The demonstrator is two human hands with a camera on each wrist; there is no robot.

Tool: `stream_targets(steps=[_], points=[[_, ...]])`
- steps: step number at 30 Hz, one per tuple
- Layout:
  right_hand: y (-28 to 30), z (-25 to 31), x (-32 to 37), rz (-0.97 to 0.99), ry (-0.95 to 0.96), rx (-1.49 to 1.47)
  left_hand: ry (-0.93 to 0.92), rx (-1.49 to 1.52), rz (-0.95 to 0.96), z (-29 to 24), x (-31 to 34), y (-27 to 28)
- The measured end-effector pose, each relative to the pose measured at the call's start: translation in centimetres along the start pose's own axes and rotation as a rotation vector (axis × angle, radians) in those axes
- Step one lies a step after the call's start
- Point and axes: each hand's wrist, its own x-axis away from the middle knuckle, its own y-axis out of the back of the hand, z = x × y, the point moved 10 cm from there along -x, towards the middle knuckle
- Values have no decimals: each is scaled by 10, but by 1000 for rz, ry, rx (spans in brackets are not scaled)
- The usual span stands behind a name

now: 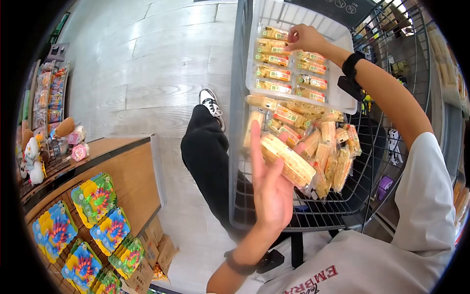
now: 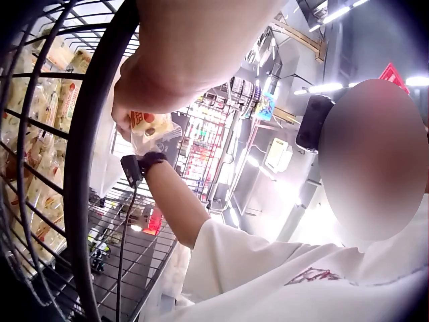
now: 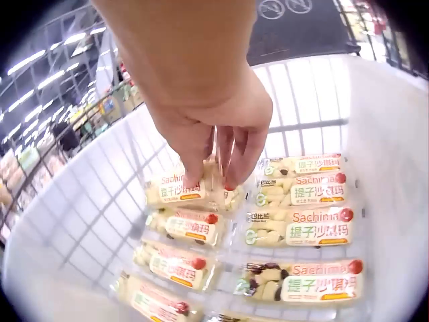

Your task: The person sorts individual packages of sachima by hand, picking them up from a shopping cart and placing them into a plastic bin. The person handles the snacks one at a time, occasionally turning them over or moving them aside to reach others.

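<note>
My left hand [image 1: 273, 196], palm up, holds a wrapped sachima bar [image 1: 289, 161] with the thumb against its side. Its index finger sticks up beside the bar. The left wrist view shows the wrapper's clear end [image 2: 149, 127] below the hand. Inside a white plastic bin [image 1: 350, 95], my right hand [image 1: 308, 40] reaches down over two columns of sachima bars. Thumb and fingers pinch a sachima bar [image 3: 175, 189] at the far end of one column in the right wrist view. Nearer bars [image 3: 194, 227] lie flat, labels up.
Loose sachima bars [image 1: 335, 152] lie piled in the black wire cart [image 1: 313, 226], in front of the bin. A dark panel [image 1: 328, 9] with symbols stands behind. On the left are hanging toy packs [image 1: 95, 198] and a wooden display [image 1: 129, 164]. A shoe [image 1: 210, 103] is on the floor.
</note>
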Motion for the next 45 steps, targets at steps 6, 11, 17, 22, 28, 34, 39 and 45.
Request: stream_targets(steps=[6,11,17,22,28,34,39,45], points=[[11,36,12,-49,140,302,-50,-158,-83,-6,4,4],[-14,168,128,526,257,166,-58,-357,-189,-6,3,19],[-49,230,258,576,581,351,3,-203,-3,4,2,-2],[-20,195,212,531,342,128,-222,-528,58,-10,8,-8],[42,96,79,125,311,341,-407,-1738,304,29,22,-35],[-44,64,36,326,224,408,-146,-2309,436,80,28,7],[-63,70,39,206,327,661,33,-2384,466,89,25,20],[-15,172,127,353,305,668,10,-2454,298,85,24,27]])
